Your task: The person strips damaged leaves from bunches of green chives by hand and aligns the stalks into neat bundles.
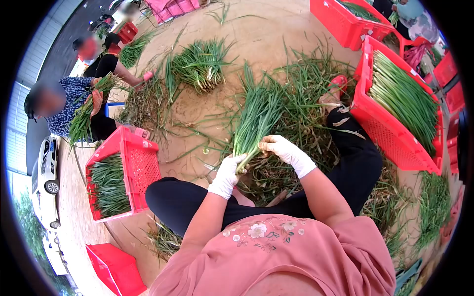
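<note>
My left hand (pixel 227 173), in a white glove, is closed around the pale stem ends of a bunch of garlic chives (pixel 257 118). The long green leaves point away from me over the ground. My right hand (pixel 283 149), gloved too, has its fingers pinched at the right side of the same bunch, just above the left hand. What exactly the right fingertips grip is partly hidden. Beneath and beside the bunch lies a heap of loose leaves and trimmings (pixel 308 126), between my legs.
Red crates of chives stand at my right (pixel 363 93) and left (pixel 143 163). Another pile of chives (pixel 200 64) lies ahead on the ground. An empty-looking red crate (pixel 116 269) is at lower left. A person (pixel 74 101) at left holds chives; others sit farther back.
</note>
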Available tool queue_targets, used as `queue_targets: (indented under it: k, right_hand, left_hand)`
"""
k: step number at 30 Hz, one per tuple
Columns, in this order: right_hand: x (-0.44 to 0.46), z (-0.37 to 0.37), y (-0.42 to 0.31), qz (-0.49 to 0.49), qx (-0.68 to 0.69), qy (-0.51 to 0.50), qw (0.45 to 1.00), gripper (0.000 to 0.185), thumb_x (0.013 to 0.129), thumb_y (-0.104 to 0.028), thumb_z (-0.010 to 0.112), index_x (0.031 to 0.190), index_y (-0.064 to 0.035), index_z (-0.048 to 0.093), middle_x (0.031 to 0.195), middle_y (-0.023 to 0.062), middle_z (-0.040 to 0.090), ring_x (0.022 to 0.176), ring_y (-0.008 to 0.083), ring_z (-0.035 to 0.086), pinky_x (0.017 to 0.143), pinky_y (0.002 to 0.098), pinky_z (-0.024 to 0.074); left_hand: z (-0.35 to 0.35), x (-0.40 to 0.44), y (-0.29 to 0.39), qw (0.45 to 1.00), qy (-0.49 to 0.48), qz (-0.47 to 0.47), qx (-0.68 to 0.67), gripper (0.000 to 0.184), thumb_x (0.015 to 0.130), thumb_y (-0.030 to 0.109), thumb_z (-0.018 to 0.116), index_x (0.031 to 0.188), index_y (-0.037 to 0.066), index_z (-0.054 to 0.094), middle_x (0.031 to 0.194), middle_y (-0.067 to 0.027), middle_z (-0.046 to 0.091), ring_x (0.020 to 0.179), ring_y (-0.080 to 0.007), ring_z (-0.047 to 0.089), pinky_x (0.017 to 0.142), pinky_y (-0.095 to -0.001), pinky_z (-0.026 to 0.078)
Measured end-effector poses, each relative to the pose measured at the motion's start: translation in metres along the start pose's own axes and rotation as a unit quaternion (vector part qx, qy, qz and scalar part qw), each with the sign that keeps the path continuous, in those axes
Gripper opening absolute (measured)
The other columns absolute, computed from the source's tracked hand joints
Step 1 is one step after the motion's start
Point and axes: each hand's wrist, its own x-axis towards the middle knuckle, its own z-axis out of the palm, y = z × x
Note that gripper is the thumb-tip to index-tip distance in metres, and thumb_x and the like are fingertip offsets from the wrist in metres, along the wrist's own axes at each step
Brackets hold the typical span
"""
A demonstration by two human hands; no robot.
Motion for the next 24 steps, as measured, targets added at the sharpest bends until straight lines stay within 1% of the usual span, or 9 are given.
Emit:
queue_targets:
  k: [6, 9, 11, 12, 14, 16, 17, 20, 24]
  right_hand:
    - [-0.019, -0.057, -0.044, -0.12, 0.022, 0.105, 0.987, 0.016, 0.086, -0.014, 0.056, 0.091, 0.0013, 0.057, 0.074, 0.0027, 0.056, 0.067, 0.0105, 0.054, 0.063, 0.0243, 0.0461]
    - [-0.041, -0.101, -0.06, -0.218, 0.163, 0.138, 0.952, 0.018, 0.085, -0.016, 0.058, 0.091, 0.0006, 0.057, 0.077, 0.0039, 0.058, 0.068, 0.0126, 0.055, 0.065, 0.0275, 0.0482]
    - [-0.058, -0.12, -0.078, -0.109, -0.182, 0.228, 0.95, 0.018, 0.08, -0.017, 0.062, 0.091, -0.0027, 0.06, 0.08, 0.0079, 0.06, 0.071, 0.0166, 0.058, 0.067, 0.0285, 0.0477]
    - [-0.058, -0.119, -0.076, -0.064, -0.37, 0.305, 0.875, 0.02, 0.077, -0.019, 0.065, 0.091, -0.0054, 0.062, 0.081, 0.0098, 0.06, 0.073, 0.0203, 0.059, 0.069, 0.0316, 0.0478]
    - [-0.058, -0.091, -0.077, -0.028, -0.63, 0.429, 0.647, 0.025, 0.069, -0.021, 0.069, 0.092, -0.0131, 0.065, 0.086, 0.0133, 0.061, 0.081, 0.0278, 0.06, 0.075, 0.0368, 0.0468]
    - [-0.015, -0.097, -0.036, -0.17, -0.427, 0.366, 0.809, 0.021, 0.071, -0.023, 0.068, 0.089, -0.0129, 0.067, 0.097, 0.0126, 0.06, 0.087, 0.0283, 0.059, 0.079, 0.0349, 0.046]
    - [0.002, -0.08, -0.025, -0.173, -0.297, 0.308, 0.887, 0.021, 0.072, -0.024, 0.067, 0.09, -0.013, 0.068, 0.099, 0.0134, 0.059, 0.091, 0.028, 0.058, 0.082, 0.0343, 0.0453]
    - [0.037, -0.038, -0.002, -0.041, -0.331, 0.276, 0.901, 0.026, 0.073, -0.03, 0.066, 0.095, -0.0159, 0.068, 0.117, 0.013, 0.051, 0.112, 0.0279, 0.044, 0.096, 0.0375, 0.0344]
    - [0.054, -0.024, 0.012, 0.081, -0.335, 0.249, 0.905, 0.025, 0.074, -0.035, 0.065, 0.096, -0.0236, 0.067, 0.141, 0.0097, 0.028, 0.132, 0.0325, 0.012, 0.105, 0.0482, 0.0136]
  left_hand:
    - [-0.019, 0.012, -0.002, 0.998, 0.01, -0.054, -0.03, 0.018, 0.081, 0.012, 0.06, 0.096, 0.001, 0.055, 0.079, -0.0058, 0.058, 0.06, -0.0161, 0.057, 0.043, -0.0244, 0.044]
    - [-0.019, 0.01, 0.001, 1.0, -0.006, -0.025, 0.0, 0.018, 0.081, 0.01, 0.059, 0.096, 0.002, 0.055, 0.079, -0.0054, 0.057, 0.059, -0.0151, 0.057, 0.042, -0.0232, 0.042]
    - [-0.012, 0.002, 0.003, 1.0, 0.001, 0.001, 0.022, 0.019, 0.08, 0.009, 0.06, 0.097, 0.002, 0.055, 0.08, -0.0057, 0.058, 0.059, -0.0144, 0.057, 0.042, -0.023, 0.042]
    - [-0.008, -0.002, 0.003, 0.999, 0.007, 0.025, 0.046, 0.02, 0.079, 0.007, 0.06, 0.097, 0.002, 0.055, 0.081, -0.0061, 0.058, 0.059, -0.0137, 0.056, 0.042, -0.0228, 0.042]
    - [-0.005, -0.004, -0.001, 0.996, 0.0, 0.046, 0.08, 0.021, 0.078, 0.005, 0.061, 0.098, 0.002, 0.055, 0.082, -0.0066, 0.059, 0.058, -0.0131, 0.056, 0.041, -0.023, 0.042]
    - [0.001, -0.007, 0.001, 0.99, -0.015, 0.067, 0.123, 0.034, 0.073, -0.001, 0.064, 0.105, 0.002, 0.053, 0.083, -0.0043, 0.061, 0.061, -0.011, 0.056, 0.052, -0.0228, 0.045]
    - [0.004, -0.008, -0.002, 0.99, -0.017, 0.066, 0.127, 0.034, 0.073, -0.001, 0.064, 0.105, 0.002, 0.053, 0.083, -0.0043, 0.061, 0.061, -0.011, 0.056, 0.052, -0.0228, 0.045]
    - [0.013, -0.016, -0.007, 0.979, -0.047, 0.14, 0.138, 0.051, 0.072, -0.004, 0.062, 0.12, 0.0, 0.046, 0.105, -0.0059, 0.059, 0.089, -0.0117, 0.056, 0.078, -0.0232, 0.044]
    - [0.023, -0.03, -0.011, 0.972, -0.05, 0.152, 0.175, 0.059, 0.07, -0.003, 0.064, 0.124, -0.001, 0.043, 0.11, -0.0062, 0.057, 0.096, -0.0143, 0.055, 0.088, -0.0256, 0.04]
